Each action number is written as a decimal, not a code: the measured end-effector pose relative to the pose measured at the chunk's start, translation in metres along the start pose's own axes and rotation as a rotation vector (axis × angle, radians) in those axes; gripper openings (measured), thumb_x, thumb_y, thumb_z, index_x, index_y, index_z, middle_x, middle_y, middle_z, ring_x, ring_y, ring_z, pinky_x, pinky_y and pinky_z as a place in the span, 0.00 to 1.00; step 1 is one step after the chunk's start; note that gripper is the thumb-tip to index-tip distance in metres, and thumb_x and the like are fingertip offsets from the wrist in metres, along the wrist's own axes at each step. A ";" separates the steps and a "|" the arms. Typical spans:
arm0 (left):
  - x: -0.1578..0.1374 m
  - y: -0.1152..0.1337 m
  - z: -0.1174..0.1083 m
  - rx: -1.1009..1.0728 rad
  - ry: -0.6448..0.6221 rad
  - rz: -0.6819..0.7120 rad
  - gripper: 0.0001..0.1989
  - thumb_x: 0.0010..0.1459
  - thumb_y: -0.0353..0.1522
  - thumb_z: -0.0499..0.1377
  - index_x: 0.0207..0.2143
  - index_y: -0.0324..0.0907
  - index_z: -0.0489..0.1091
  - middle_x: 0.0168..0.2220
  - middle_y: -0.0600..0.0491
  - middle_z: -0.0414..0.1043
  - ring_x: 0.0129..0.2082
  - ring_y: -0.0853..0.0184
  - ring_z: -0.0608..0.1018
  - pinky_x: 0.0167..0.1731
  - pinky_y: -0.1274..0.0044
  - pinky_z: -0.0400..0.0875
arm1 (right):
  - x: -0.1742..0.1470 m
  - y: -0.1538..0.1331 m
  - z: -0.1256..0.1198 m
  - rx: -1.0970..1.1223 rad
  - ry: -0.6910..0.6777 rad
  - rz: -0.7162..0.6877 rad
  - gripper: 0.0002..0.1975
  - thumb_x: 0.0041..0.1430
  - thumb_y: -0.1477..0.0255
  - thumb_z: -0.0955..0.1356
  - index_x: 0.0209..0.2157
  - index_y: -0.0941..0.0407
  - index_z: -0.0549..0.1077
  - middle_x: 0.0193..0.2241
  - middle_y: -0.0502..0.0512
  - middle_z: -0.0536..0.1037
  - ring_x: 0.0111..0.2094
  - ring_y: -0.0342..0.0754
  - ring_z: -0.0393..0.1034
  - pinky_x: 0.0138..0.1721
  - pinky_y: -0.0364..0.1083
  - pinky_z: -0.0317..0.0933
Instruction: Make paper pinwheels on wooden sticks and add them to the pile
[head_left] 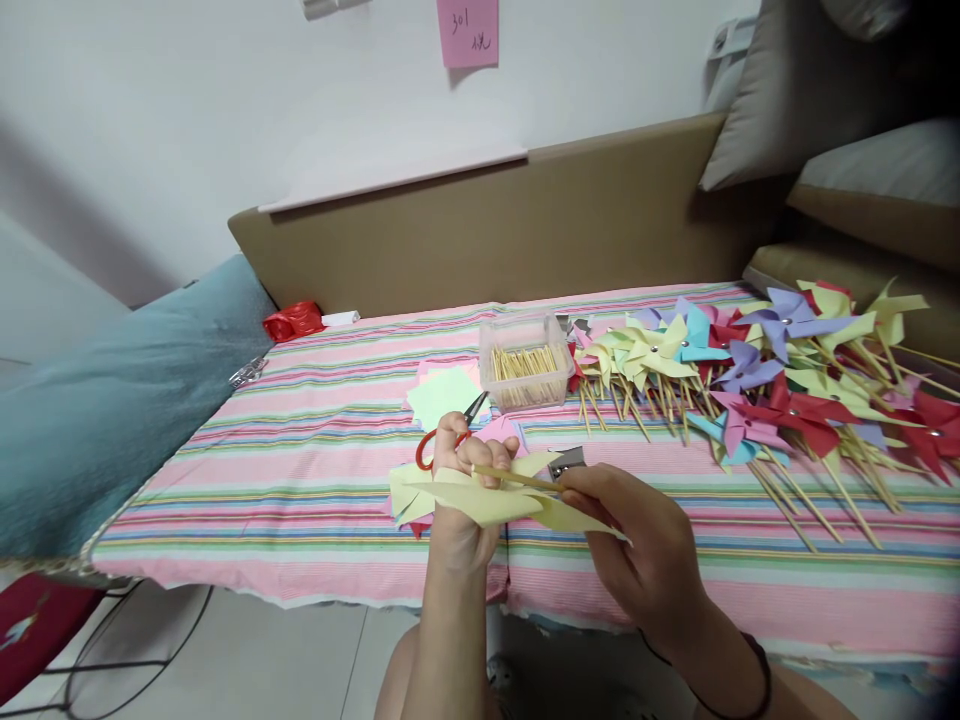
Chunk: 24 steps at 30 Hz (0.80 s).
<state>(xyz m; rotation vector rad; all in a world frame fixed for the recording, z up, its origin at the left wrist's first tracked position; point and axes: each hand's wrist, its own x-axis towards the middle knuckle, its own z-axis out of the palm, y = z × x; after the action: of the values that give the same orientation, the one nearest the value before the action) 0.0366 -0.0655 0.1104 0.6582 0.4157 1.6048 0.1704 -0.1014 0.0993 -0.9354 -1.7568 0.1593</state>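
A pale yellow paper pinwheel (pixel 487 503) is held up in front of me, its folded blades seen nearly edge-on. My left hand (pixel 469 530) is closed with curled fingers around the pinwheel's far side. A thin wooden stick (pixel 517 478) lies across those fingers, its tip near my left fingertips. Thumb and fingers of my right hand (pixel 645 540) pinch the stick's other end, beside a blade. Just beyond the hands lie scissors (pixel 425 450) with red handles and a grey metal piece (pixel 566 460). The pin at the pinwheel's centre is hidden.
A clear plastic box (pixel 525 393) holds many sticks. Left of it is a stack of coloured paper (pixel 448 395); cut yellow paper (pixel 411 495) lies nearer. Finished pinwheels (pixel 810 412) cover the right side of the striped cloth (pixel 300 470). A red bag (pixel 294 321) sits at the back left.
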 end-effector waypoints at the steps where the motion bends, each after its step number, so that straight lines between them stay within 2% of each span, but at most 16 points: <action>1: 0.000 0.000 -0.001 0.003 -0.006 0.003 0.23 0.39 0.34 0.72 0.34 0.45 0.62 0.14 0.68 0.60 0.20 0.78 0.70 0.42 0.79 0.70 | 0.000 0.000 0.000 -0.003 -0.002 -0.002 0.06 0.61 0.80 0.61 0.35 0.57 0.68 0.23 0.52 0.72 0.24 0.44 0.64 0.25 0.42 0.56; 7: 0.005 -0.002 -0.009 0.026 -0.041 0.008 0.21 0.41 0.34 0.71 0.34 0.46 0.63 0.13 0.68 0.58 0.19 0.77 0.70 0.42 0.76 0.71 | 0.001 -0.001 0.000 0.001 0.006 -0.019 0.06 0.59 0.81 0.61 0.33 0.59 0.68 0.21 0.51 0.68 0.22 0.42 0.59 0.23 0.42 0.53; 16: -0.001 0.004 0.003 0.014 0.008 -0.042 0.23 0.41 0.34 0.71 0.33 0.46 0.60 0.14 0.68 0.60 0.19 0.78 0.70 0.43 0.79 0.69 | 0.004 -0.002 -0.002 0.015 0.006 -0.016 0.07 0.60 0.80 0.60 0.34 0.58 0.69 0.21 0.51 0.68 0.21 0.42 0.59 0.23 0.41 0.54; 24: 0.003 0.000 -0.007 0.068 -0.087 0.013 0.27 0.37 0.39 0.72 0.34 0.47 0.59 0.15 0.68 0.61 0.21 0.74 0.73 0.42 0.75 0.70 | -0.001 0.007 -0.001 -0.032 0.010 -0.091 0.07 0.59 0.82 0.64 0.36 0.57 0.69 0.23 0.52 0.71 0.25 0.43 0.62 0.25 0.42 0.56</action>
<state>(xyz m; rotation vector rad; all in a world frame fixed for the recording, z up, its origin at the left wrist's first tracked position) 0.0326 -0.0623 0.1055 0.7805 0.4043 1.5734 0.1747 -0.0974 0.0956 -0.8758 -1.7930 0.0677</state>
